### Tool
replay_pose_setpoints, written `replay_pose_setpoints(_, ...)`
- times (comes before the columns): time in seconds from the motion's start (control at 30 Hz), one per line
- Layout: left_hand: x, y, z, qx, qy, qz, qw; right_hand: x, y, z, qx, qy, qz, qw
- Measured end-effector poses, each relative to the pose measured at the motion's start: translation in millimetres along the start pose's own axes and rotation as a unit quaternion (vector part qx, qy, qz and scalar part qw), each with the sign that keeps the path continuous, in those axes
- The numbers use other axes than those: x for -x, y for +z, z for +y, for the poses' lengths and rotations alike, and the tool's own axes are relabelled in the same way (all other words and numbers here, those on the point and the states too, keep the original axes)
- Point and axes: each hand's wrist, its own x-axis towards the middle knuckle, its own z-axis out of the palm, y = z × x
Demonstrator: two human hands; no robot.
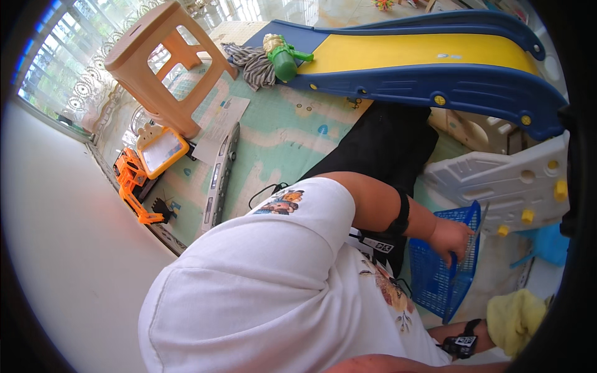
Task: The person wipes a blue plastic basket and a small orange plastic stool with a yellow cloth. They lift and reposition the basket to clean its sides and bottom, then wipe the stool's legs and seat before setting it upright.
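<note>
My left hand (450,240) grips the blue plastic basket (429,275) at its upper edge, with the fingers curled over the rim. The basket is tilted, and its lattice side faces me. A thin grey strip lies along the edge by my fingers; I cannot tell what it is. Low on the right is my right hand (488,332), mostly hidden by a bunched yellow cloth (515,321) that it appears to hold. Its fingers do not show. The white T-shirt covers much of the foreground.
A blue-and-yellow slide (419,51) spans the top, with a grey plastic panel (508,186) below it. On the play mat (275,140) are a toy train (221,177), a toy excavator (133,172), a drawing board (163,151) and a plastic stool (161,60). A mop head (254,65) touches the slide.
</note>
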Motion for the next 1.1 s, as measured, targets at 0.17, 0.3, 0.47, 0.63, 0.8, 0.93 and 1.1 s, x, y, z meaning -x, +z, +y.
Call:
replay_pose_setpoints(0.17,69,-28,7,-0.087,-0.09,-0.113,0.986,-9,76,19,-0.124,0.087,-0.214,0.965)
replay_pose_setpoints(0.3,107,-34,13,0.021,-0.179,0.037,0.983,-7,157,43,-0.203,0.199,-0.404,0.87)
replay_pose_setpoints(0.47,163,-81,29,0.36,-0.343,0.276,0.822,15,268,88,-0.196,0.355,-0.59,0.698)
replay_pose_setpoints(0.63,258,-148,95,0.52,-0.41,0.421,0.62,64,345,141,0.045,0.365,-0.685,0.629)
replay_pose_setpoints(0.8,324,-165,157,0.459,-0.561,0.388,0.569,93,368,167,0.393,0.085,-0.772,0.492)
replay_pose_setpoints(0.93,340,-160,167,0.453,-0.539,0.376,0.602,116,368,190,0.457,-0.219,-0.745,0.432)
replay_pose_setpoints(1.1,391,-165,196,0.402,-0.605,0.309,0.614,116,361,212,0.488,-0.02,-0.757,0.434)
